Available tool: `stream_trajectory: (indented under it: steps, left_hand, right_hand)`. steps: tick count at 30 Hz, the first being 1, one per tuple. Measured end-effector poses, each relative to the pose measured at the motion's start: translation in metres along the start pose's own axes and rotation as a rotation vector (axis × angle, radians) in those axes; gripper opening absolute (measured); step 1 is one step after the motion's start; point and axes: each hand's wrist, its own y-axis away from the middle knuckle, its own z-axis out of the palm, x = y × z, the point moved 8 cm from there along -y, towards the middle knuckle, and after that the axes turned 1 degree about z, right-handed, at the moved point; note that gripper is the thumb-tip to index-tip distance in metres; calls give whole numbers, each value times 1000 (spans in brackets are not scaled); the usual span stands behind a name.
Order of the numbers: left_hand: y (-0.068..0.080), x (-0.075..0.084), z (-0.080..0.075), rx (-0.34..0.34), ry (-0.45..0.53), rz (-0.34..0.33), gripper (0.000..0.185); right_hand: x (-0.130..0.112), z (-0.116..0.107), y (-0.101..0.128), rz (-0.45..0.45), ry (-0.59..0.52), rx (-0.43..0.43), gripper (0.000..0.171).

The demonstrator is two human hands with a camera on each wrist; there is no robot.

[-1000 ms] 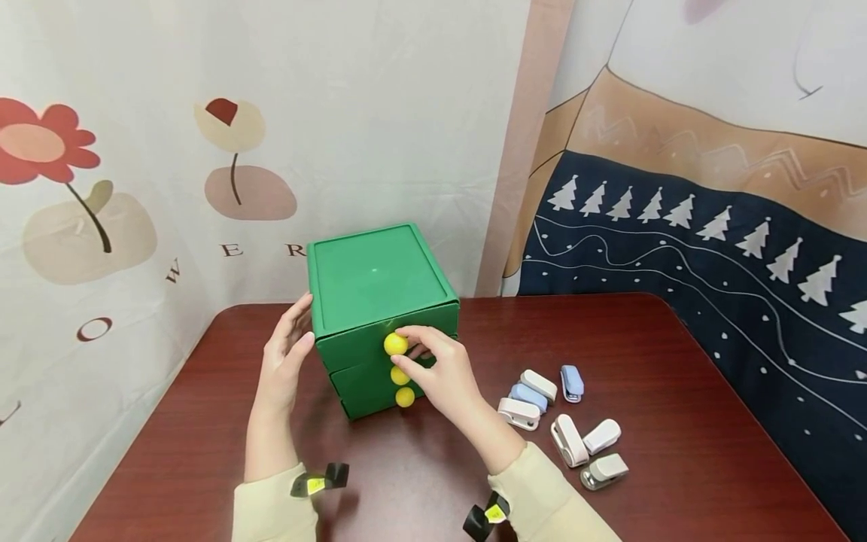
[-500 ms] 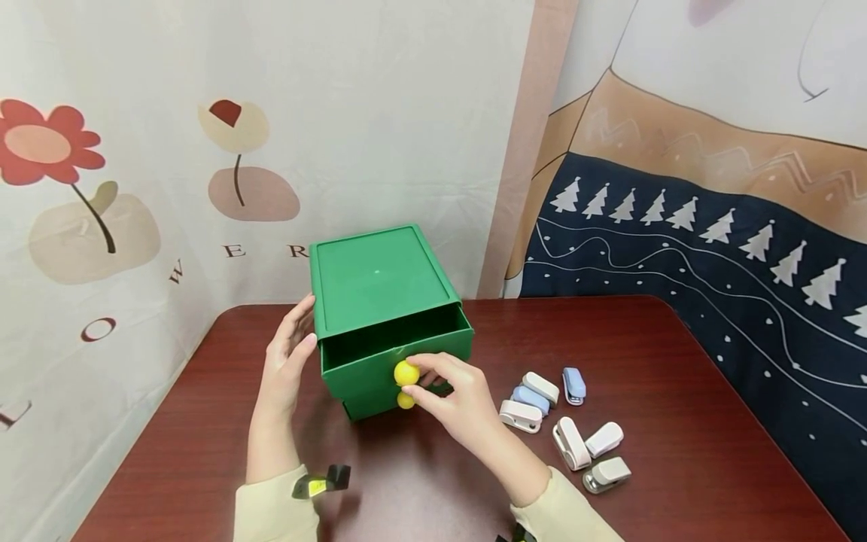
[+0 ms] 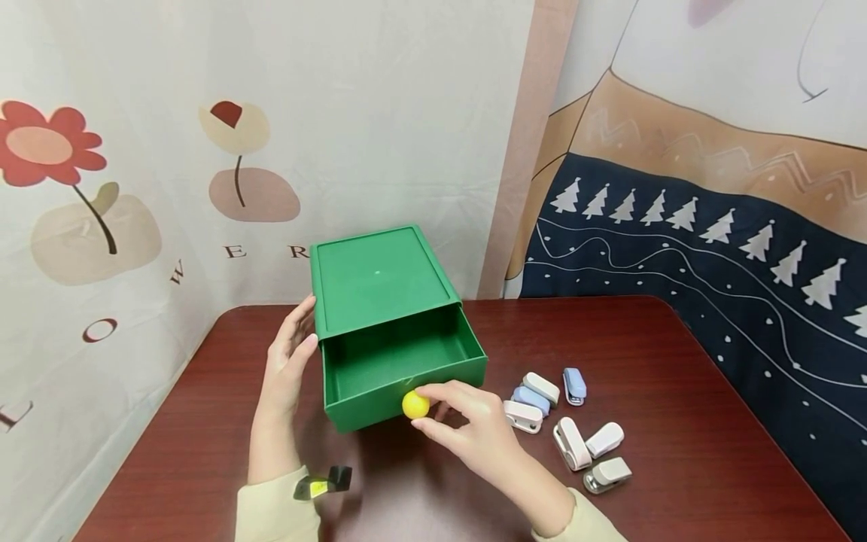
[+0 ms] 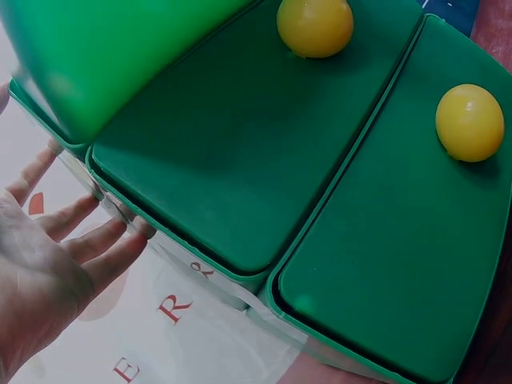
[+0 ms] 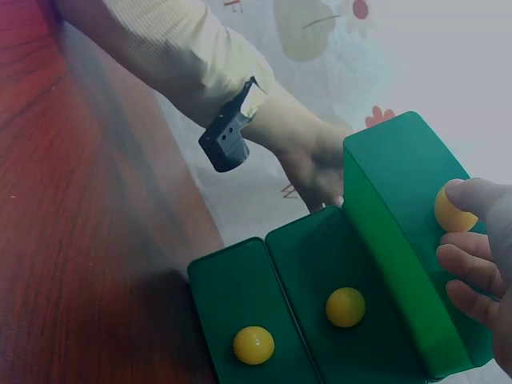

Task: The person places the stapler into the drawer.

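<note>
A green cabinet with stacked drawers (image 3: 382,275) stands on the table. Its top drawer (image 3: 366,406) is pulled far out, and its inside shows in the head view. My right hand (image 3: 477,429) pinches the round yellow knob (image 3: 416,405) of that drawer between thumb and fingers. Against the cabinet's left side rests my left hand (image 3: 283,373), fingers extended, the thumb near the front edge. The two lower drawers are closed; their knobs, a middle one (image 5: 346,307) and a bottom one (image 5: 254,345), show in the right wrist view but are hidden in the head view.
Several mini staplers, white and light blue, lie right of the cabinet, among them a blue stapler (image 3: 574,386) and a grey-white stapler (image 3: 606,475). The dark red table (image 3: 677,376) reaches back to a printed curtain (image 3: 406,113).
The top drawer has gone from closed to far out, my right hand drawing its knob toward me and slightly right. My left hand has stayed at the cabinet's side.
</note>
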Motion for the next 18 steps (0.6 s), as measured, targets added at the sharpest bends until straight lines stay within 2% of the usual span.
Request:
stream_trajectory:
  steps: [9,18]
  left_hand:
    - [0,0,0,-4,3,11,49]
    - [0,-1,0,-6,-5,2,49]
  right_hand:
    - [-11,-4,10,-72,20,-3,33]
    - [-10,-9,16,-87,9,-7,31]
